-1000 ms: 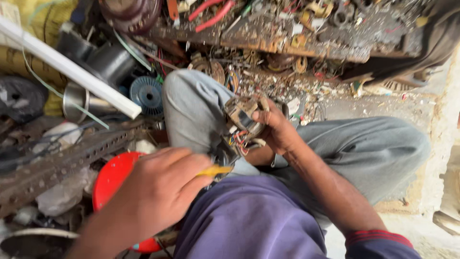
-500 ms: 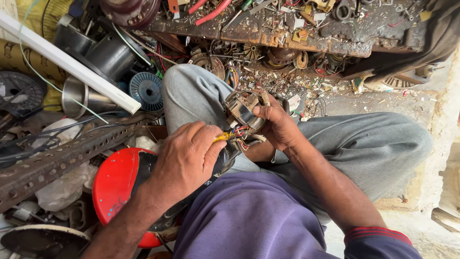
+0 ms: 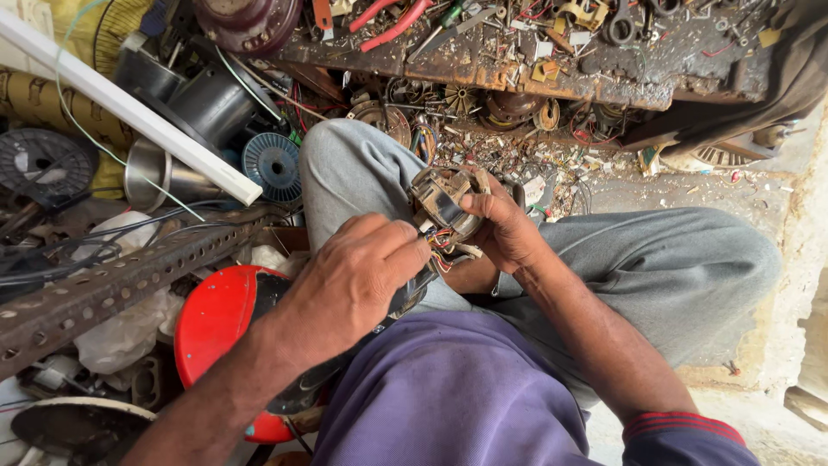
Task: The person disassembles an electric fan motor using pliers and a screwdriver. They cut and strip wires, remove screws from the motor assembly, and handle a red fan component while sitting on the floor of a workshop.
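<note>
Motor stator (image 3: 444, 203), round with coloured wires, sits above the raised knee (image 3: 345, 164), gripped by the right hand (image 3: 504, 229). The left hand (image 3: 354, 276) has come up, fingers closed at its wires; what they pinch is hidden.

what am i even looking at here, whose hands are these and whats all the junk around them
This is one view, from a camera worn on a person's head, looking down at their own lap and hands. The person sits with knees bent, in grey trousers and a purple shirt. The right hand holds a round, rusty motor part with coloured wires hanging from it. The left hand is closed and pressed against those wires; whether it holds a tool cannot be seen. Around them lie scrap parts: a red round lid, a perforated metal bar, a white pipe, a blue wire spool and a cluttered rusty bench.
</note>
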